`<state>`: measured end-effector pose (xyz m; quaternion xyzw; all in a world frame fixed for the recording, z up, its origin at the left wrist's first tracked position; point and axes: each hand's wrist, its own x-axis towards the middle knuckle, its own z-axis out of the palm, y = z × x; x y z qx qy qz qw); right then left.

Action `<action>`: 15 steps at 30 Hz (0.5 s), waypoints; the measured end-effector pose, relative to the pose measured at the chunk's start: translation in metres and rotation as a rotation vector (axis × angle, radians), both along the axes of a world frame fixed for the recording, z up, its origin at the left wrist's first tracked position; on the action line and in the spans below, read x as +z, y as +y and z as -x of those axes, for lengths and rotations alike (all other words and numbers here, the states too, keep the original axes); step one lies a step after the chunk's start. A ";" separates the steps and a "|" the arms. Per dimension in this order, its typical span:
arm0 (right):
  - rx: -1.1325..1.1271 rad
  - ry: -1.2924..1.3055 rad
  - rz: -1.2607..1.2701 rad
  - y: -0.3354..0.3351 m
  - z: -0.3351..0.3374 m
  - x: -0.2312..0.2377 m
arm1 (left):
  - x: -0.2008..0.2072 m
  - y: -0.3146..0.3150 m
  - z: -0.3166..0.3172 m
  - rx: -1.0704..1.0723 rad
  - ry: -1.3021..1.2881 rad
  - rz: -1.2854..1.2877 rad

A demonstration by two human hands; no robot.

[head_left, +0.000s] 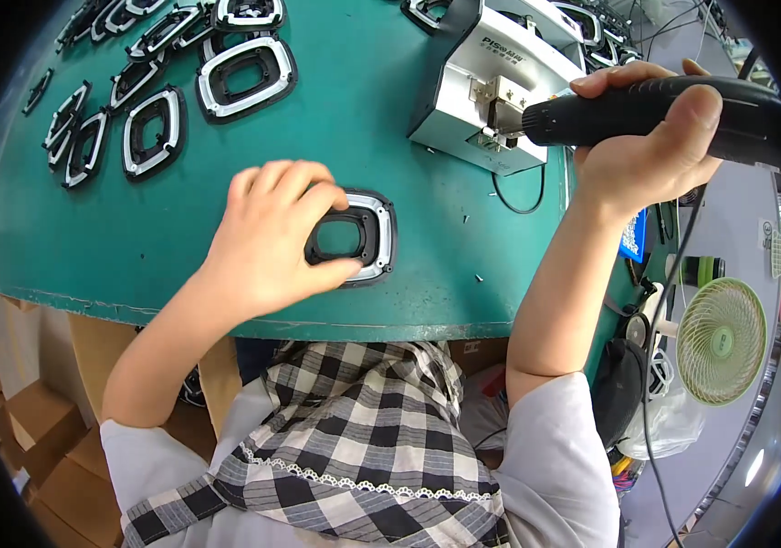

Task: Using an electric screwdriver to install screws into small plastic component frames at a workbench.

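left hand (267,242): my grip pinches a black-and-silver frame (360,238) lying flat near the green desk (180,228) front edge | right hand (650,137): grip closed round a black power screwdriver (664,108), tip at a white feeder box (486,87) | around: more frames (157,87) spread far left, well apart; green fan (722,341) lower right
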<state>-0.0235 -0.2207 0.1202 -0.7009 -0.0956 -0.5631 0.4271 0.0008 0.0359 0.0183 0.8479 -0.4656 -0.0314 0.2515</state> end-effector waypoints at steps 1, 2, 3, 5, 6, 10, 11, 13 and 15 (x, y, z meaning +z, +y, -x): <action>0.009 0.003 0.004 -0.001 0.001 -0.001 | -0.003 0.003 0.004 0.009 0.006 -0.010; 0.016 0.005 0.009 -0.002 0.002 -0.002 | -0.007 0.003 0.006 0.015 0.013 -0.019; 0.019 0.005 0.006 -0.001 0.003 -0.001 | -0.008 0.003 0.006 0.018 0.013 -0.022; 0.055 -0.005 -0.021 -0.001 0.006 0.000 | -0.012 -0.001 0.004 0.043 0.001 0.006; 0.053 -0.004 -0.021 -0.001 0.006 -0.001 | -0.014 -0.005 0.003 0.042 0.002 0.005; 0.040 0.021 -0.039 -0.001 0.004 -0.005 | -0.018 -0.024 -0.001 0.071 0.020 0.023; 0.035 0.029 -0.041 -0.001 0.004 -0.005 | -0.018 -0.027 -0.002 0.068 0.025 0.011; 0.032 0.030 -0.031 -0.004 0.004 -0.007 | -0.019 -0.029 -0.002 0.066 0.031 -0.001; 0.039 0.029 -0.039 -0.003 0.004 -0.008 | -0.019 -0.028 -0.002 0.074 0.029 0.010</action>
